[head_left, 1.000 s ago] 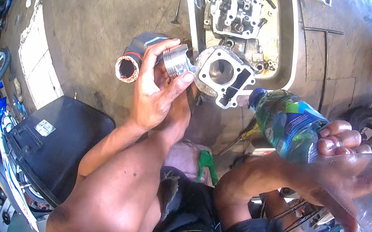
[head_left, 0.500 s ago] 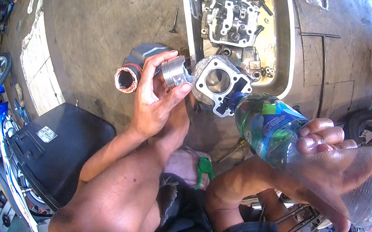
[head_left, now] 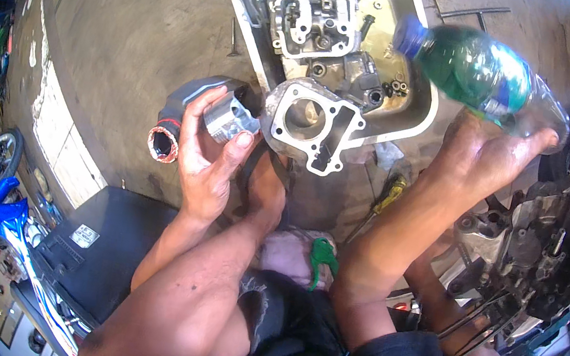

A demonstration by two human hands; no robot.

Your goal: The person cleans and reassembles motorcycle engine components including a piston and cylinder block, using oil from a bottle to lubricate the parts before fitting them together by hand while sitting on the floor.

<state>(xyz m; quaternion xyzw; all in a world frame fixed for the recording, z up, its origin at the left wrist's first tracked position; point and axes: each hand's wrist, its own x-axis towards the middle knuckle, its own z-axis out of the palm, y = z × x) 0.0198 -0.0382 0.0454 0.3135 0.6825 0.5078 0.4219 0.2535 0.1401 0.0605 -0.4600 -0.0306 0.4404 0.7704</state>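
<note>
My left hand (head_left: pixel 210 154) holds a silver piston (head_left: pixel 229 122) between thumb and fingers. Just right of it rests a cylinder block (head_left: pixel 283 121) with a round bore, its near edge beyond the tray's rim. My right hand (head_left: pixel 490 148) grips a clear plastic bottle (head_left: pixel 480 71) near its base, its fingers mostly hidden behind it. The bottle lies tilted, its blue cap (head_left: pixel 409 36) pointing left over the metal tray (head_left: pixel 424 118). In the tray sits a cylinder head (head_left: pixel 314 23) with several small bolts and nuts.
Behind my left hand lies a dark duct (head_left: pixel 197 92) with a red-ringed opening. A valve (head_left: pixel 233 41) lies on the floor. A yellow-handled screwdriver (head_left: pixel 389 195) and a pink cloth (head_left: pixel 287 254) are between my legs. An engine (head_left: pixel 516 239) stands right; a black seat-like panel (head_left: pixel 92 251) lies left.
My right hand has swung the bottle up and away, from beside the cylinder block to over the tray's right side. The left hand still holds the piston. The view has shifted slightly.
</note>
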